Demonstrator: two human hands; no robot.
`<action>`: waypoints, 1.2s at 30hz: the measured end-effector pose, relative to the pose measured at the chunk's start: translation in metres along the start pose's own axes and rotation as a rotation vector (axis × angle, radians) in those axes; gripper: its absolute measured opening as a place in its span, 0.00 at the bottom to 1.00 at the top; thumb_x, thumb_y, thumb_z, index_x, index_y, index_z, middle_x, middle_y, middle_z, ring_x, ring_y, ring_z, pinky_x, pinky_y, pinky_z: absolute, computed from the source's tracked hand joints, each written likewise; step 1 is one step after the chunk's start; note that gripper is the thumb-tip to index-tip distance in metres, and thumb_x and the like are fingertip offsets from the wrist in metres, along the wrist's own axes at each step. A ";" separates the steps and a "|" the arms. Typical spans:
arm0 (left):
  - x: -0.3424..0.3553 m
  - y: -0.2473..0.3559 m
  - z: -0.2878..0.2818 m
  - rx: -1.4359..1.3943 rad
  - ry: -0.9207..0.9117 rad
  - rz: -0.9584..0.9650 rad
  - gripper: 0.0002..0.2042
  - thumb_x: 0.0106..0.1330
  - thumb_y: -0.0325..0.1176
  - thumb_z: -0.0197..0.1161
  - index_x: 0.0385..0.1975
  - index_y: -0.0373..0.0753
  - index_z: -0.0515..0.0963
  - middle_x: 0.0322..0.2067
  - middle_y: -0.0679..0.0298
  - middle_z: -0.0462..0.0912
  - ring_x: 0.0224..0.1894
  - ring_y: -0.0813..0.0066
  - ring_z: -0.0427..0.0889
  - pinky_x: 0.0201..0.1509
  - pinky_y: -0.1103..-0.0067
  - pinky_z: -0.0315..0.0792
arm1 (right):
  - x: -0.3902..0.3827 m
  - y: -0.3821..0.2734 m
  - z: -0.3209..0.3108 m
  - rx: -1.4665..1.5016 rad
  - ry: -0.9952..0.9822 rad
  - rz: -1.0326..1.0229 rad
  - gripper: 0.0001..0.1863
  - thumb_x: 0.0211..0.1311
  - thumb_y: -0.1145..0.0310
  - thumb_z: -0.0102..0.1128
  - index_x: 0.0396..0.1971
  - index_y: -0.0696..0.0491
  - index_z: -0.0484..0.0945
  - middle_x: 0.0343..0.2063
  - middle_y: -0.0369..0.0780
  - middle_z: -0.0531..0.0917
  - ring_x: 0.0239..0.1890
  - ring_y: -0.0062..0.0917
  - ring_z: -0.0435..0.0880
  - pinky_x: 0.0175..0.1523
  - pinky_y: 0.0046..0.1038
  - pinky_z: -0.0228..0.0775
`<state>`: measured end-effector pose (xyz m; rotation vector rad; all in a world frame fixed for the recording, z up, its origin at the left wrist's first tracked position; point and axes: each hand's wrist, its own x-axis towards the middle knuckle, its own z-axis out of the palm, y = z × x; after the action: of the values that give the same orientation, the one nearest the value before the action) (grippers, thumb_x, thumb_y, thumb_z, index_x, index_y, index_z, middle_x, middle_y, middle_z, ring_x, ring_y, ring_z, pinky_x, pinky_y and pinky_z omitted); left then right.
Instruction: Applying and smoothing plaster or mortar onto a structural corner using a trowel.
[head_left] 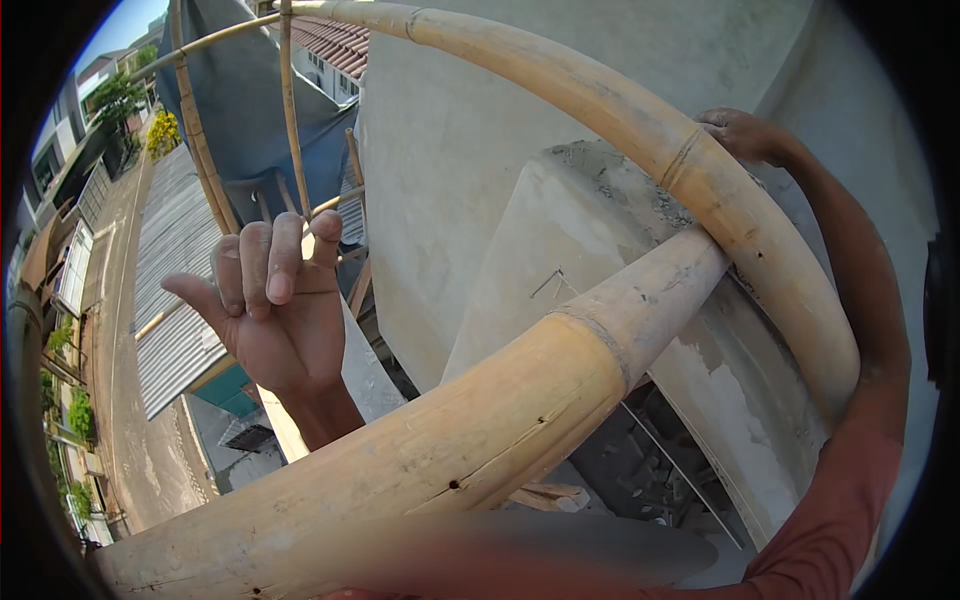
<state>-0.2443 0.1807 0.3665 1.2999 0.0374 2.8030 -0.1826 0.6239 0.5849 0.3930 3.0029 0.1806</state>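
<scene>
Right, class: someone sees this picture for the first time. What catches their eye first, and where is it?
Two thick bamboo poles cross in the middle, one running from lower left, the other arching from the top down the right. The left hand is raised empty, fingers curled, left of centre; the right hand rests on the arching pole at upper right. Far below on the left lie a street and metal roofs.

Right hand [740, 132] grips bamboo pole [640, 125]; left hand [275, 300] free, fingers curled.

Grey corrugated metal roof [175, 250]; red-tiled roof [335, 40]; blue tarpaulin sheet [250, 110]; grey plastered concrete wall [450, 150]; paved street [125, 400] far below.
</scene>
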 end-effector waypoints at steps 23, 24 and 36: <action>-0.026 -0.030 0.061 -0.401 -0.623 0.446 0.32 0.77 0.44 0.28 0.26 0.47 0.85 0.26 0.70 0.87 0.32 0.78 0.84 0.52 0.70 0.66 | 0.012 0.018 0.018 0.263 -0.329 -0.023 0.36 0.56 0.52 0.65 0.59 0.61 0.72 0.57 0.50 0.76 0.57 0.35 0.75 0.62 0.33 0.63; -0.027 -0.025 0.065 -0.389 -0.630 0.444 0.32 0.77 0.44 0.28 0.26 0.47 0.85 0.26 0.70 0.87 0.32 0.78 0.84 0.52 0.70 0.66 | 0.015 0.017 0.019 0.225 -0.279 -0.037 0.35 0.56 0.53 0.65 0.59 0.62 0.72 0.56 0.49 0.78 0.55 0.34 0.76 0.61 0.33 0.64; -0.027 -0.027 0.067 -0.296 -0.524 0.437 0.24 0.74 0.37 0.38 0.23 0.49 0.84 0.24 0.72 0.86 0.31 0.81 0.84 0.51 0.74 0.67 | 0.005 0.010 0.021 0.271 -0.193 -0.179 0.33 0.57 0.54 0.64 0.56 0.62 0.74 0.57 0.51 0.75 0.57 0.38 0.74 0.63 0.37 0.62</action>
<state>-0.1743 0.2057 0.3880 2.0999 -0.7293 2.5105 -0.1826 0.6375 0.5649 0.1507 2.8530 -0.2657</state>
